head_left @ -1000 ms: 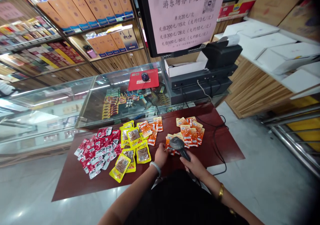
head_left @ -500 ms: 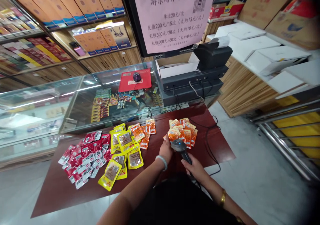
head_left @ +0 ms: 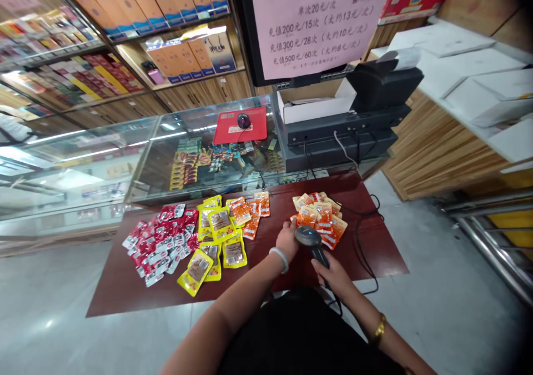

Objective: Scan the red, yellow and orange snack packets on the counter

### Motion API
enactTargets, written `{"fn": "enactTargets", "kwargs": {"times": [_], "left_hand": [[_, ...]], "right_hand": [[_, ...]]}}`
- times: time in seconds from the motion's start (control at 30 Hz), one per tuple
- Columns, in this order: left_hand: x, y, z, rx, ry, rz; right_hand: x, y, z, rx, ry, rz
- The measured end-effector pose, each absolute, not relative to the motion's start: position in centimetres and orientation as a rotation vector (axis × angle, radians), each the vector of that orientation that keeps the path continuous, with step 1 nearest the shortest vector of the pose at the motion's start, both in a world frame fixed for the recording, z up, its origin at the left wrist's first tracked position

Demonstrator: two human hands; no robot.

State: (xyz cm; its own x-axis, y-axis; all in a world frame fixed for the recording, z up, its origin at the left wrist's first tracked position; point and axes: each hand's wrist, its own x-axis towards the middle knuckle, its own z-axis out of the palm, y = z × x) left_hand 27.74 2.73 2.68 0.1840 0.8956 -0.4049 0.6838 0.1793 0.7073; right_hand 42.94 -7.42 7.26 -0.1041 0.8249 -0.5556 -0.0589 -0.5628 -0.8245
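A dark handheld barcode scanner (head_left: 310, 236) with a small blue light is gripped by its handle in my right hand (head_left: 333, 274). Its head hovers just in front of a pile of orange snack packets (head_left: 325, 219) and points toward them. At the pile's left edge, my left hand (head_left: 288, 240) has its fingers closed on the corner of an orange packet, partly hidden by the scanner. To the left lie a few more orange packets (head_left: 252, 219), several yellow snack packets (head_left: 220, 223) and a heap of red and silver packets (head_left: 164, 244).
The packets lie on a dark red tabletop (head_left: 266, 269) against a glass display counter (head_left: 160, 166). On the counter are a red mouse pad (head_left: 258, 125), a mouse (head_left: 244, 120) and a monitor with a pink sign (head_left: 316, 36). A black cable (head_left: 362, 247) loops at the right.
The camera view has tilted, so the whole scene sits farther right and slightly higher. Both hands stay beside the orange pile, with the scanner still in my right hand.
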Motion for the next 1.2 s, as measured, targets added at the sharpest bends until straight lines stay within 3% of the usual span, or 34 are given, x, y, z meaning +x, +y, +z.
{"fn": "enactTargets", "kwargs": {"times": [0.3, 0.5, 0.7, 0.87, 1.07, 1.2], "left_hand": [[17.4, -0.1, 2.0, 2.009, 2.093, -0.032], [15.3, -2.0, 1.3, 2.054, 2.03, -0.296], [16.0, -4.9, 3.5, 2.087, 1.883, -0.224], [15.0, -4.6, 5.2, 1.958, 2.096, -0.134], [14.6, -2.6, 4.7, 1.781, 2.096, -0.222], [15.6, -2.5, 4.1, 1.598, 1.941, -0.092]], "right_hand": [[40.2, -6.2, 7.4, -1.464, -0.944, 1.81], [38.7, -6.4, 6.9, -1.442, -0.976, 1.826], [37.7, -7.2, 7.2, -1.435, -0.991, 1.831], [37.4, -8.1, 7.1, -1.44, -0.989, 1.81], [37.1, -9.3, 7.3, -1.434, -0.979, 1.795], [36.8, -9.6, 7.8, -1.431, -0.956, 1.802]]}}
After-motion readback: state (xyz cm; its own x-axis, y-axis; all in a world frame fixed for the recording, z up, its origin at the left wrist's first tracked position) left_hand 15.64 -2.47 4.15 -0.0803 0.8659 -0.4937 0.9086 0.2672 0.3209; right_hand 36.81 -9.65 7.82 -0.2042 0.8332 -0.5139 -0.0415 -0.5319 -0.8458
